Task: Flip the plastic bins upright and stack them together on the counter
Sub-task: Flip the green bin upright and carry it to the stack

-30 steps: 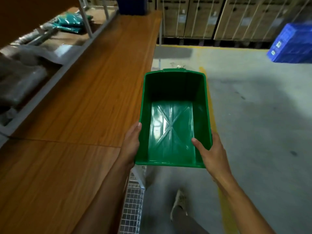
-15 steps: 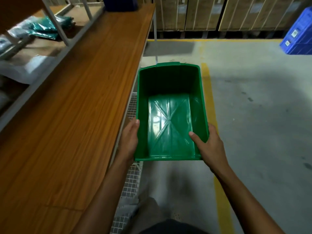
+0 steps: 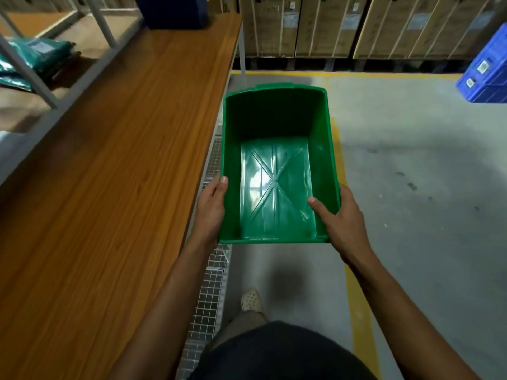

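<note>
So my fingers (image 3: pixel 224 180) grip one upright green bin (image 3: pixel 277 171) beside the desk (image 3: pixel 115 165); setting down and stacking remain.

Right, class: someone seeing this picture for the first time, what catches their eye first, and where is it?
The bright green plastic bin in the middle, upright and empty, held off the floor beside the counter by the left hand and right hand at its near corners. Next, the long wooden counter down the left, then the blue crate on the floor at far right.
</note>
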